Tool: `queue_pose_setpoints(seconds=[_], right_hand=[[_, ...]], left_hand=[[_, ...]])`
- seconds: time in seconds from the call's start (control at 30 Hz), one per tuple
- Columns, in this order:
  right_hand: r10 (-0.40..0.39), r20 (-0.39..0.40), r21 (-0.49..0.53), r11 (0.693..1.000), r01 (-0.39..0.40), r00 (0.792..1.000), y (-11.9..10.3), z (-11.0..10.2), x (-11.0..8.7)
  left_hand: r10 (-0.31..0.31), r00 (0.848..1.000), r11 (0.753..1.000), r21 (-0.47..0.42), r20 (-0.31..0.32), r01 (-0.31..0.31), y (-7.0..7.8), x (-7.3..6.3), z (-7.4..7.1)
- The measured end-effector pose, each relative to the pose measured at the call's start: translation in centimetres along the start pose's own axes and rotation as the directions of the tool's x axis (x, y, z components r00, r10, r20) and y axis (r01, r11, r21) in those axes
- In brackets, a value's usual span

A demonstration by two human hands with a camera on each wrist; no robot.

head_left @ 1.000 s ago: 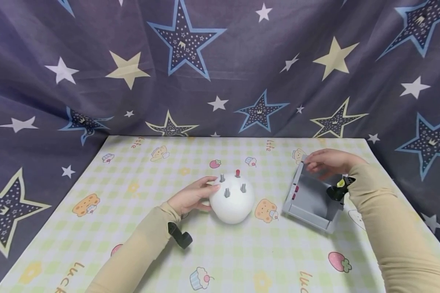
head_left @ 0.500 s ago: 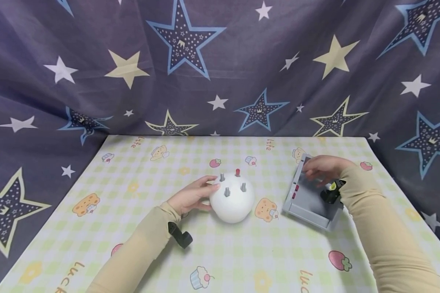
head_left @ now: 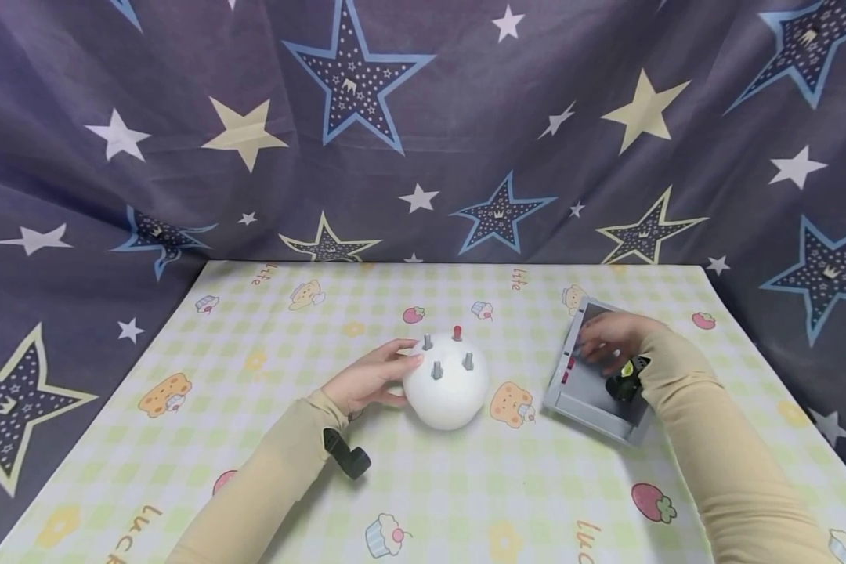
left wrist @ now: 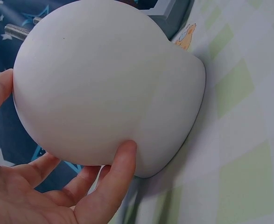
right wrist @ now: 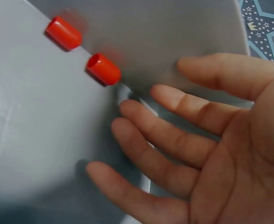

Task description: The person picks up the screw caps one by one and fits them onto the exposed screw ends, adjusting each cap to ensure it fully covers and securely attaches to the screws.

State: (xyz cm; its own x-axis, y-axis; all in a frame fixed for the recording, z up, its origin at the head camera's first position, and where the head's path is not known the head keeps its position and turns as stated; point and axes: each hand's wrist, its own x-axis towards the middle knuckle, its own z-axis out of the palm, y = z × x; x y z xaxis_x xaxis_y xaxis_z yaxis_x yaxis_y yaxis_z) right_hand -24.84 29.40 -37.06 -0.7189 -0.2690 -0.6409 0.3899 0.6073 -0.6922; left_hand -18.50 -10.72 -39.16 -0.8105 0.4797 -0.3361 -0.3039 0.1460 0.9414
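Observation:
A rounded white piece [head_left: 446, 403] with upright grey threaded studs on top stands on the tablecloth in the middle. On one stud at the back sits a red cap [head_left: 457, 333]. My left hand [head_left: 370, 377] holds the white piece from its left side, fingertips on its smooth surface, as the left wrist view [left wrist: 57, 191] confirms. Over the grey tray [head_left: 592, 423] at the right is my right hand [head_left: 615, 337], reaching inside with fingers spread and nothing in them. Close to its fingertips in the right wrist view, red caps [right wrist: 104, 70] lie along the tray wall.
A checked tablecloth [head_left: 282, 337] with printed cakes and strawberries covers the table. Behind it hangs a dark star-patterned curtain [head_left: 423, 141]. The tray's raised walls surround my right hand.
My right hand has moved down and leftward, from the tray's far edge to inside it, nearer the red caps. My left hand and the white piece have stayed in place.

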Motion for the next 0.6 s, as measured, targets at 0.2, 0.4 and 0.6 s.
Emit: queue_pose_setpoints(seconds=[0.2,0.4,0.6], right_hand=[[0.022,-0.006,-0.069,0.997,-0.023,1.000,-0.02,0.41,0.16],[0.025,-0.001,-0.096,0.995,-0.025,1.000,-0.01,0.58,0.39],[0.034,-0.009,-0.099,0.995,-0.034,0.999,-0.03,0.75,0.63]], left_hand=[[0.000,1.000,1.000,-0.006,0.001,0.000,-0.11,0.01,-0.05],[0.000,1.000,1.000,-0.013,-0.003,0.000,-0.20,-0.05,-0.02],[0.004,1.000,1.000,-0.010,-0.003,-0.004,-0.21,-0.01,-0.05]])
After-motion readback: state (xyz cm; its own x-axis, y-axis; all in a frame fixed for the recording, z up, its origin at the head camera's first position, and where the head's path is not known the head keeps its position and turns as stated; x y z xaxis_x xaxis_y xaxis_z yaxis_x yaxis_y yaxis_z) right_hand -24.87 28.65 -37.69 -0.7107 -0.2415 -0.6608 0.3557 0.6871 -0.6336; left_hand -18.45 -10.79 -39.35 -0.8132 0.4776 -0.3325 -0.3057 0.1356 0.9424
